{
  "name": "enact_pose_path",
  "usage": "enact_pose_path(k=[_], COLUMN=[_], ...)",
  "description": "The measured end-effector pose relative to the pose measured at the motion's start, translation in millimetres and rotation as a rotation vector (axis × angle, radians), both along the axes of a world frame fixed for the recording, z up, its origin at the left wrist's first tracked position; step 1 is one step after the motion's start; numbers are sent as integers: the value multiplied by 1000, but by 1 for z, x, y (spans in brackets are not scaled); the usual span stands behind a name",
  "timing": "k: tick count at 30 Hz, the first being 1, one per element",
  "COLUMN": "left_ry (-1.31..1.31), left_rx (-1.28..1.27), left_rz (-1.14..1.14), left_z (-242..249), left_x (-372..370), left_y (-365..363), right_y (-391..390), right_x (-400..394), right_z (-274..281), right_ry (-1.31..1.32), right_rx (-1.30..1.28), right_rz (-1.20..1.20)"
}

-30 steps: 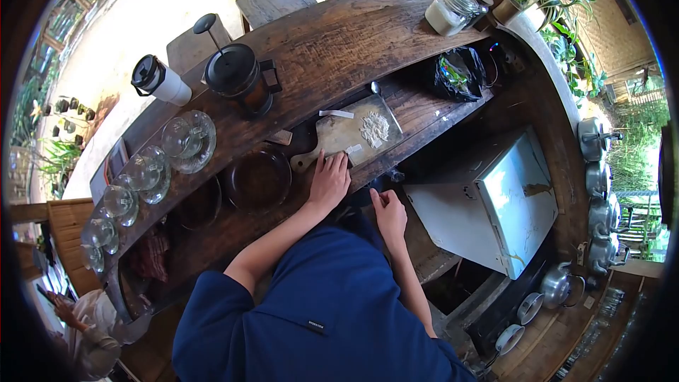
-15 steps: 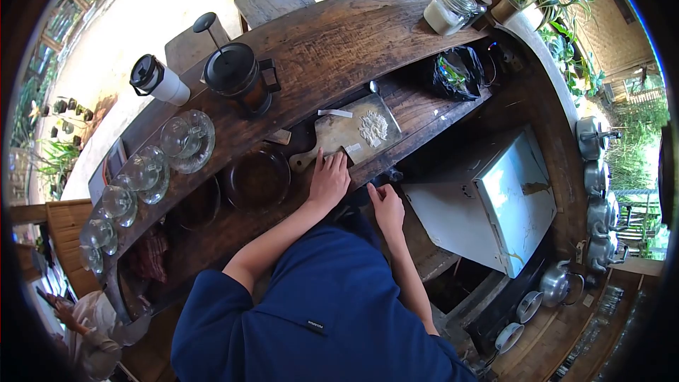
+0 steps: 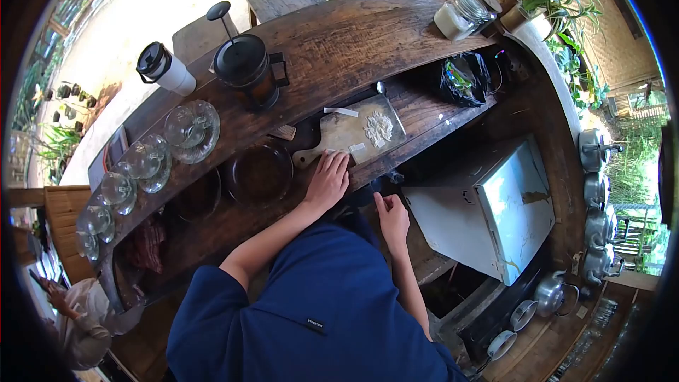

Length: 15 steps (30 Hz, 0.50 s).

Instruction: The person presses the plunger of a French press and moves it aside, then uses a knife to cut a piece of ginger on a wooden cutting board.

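Our left hand (image 3: 328, 178) lies palm down with fingers nearly straight, grasping nothing we can see, its fingertips at the near edge of the wooden cutting board (image 3: 339, 131), beside the handle. Our right hand (image 3: 392, 218) is curled closed, apart from the board; we cannot tell whether it holds anything. On the board, beyond our left fingers, lie pale shreds (image 3: 378, 129) and a paper strip (image 3: 341, 111). Left of it sits a dark bowl (image 3: 260, 173); beyond it, a French press (image 3: 244, 71). Our shirt tag (image 3: 316, 322) bears lettering too small to read.
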<state>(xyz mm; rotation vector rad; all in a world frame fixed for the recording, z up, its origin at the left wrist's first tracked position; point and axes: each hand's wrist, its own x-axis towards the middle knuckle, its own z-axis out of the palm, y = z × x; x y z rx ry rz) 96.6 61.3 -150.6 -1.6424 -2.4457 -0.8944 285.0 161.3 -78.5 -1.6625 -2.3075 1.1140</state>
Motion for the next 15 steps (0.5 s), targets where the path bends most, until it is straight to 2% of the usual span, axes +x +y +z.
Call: enact_pose_path(k=[6,15], left_ry=[-64,-96], left_rx=[-78,-10], left_rz=[-13,19], left_z=[1,3], left_x=[-1,0], left_y=[2,-6], right_y=[-1,-5], right_x=[-15,-11], right_z=[4,-3], right_ry=[18,10], right_rx=[33,49], right_rz=[-13,-26])
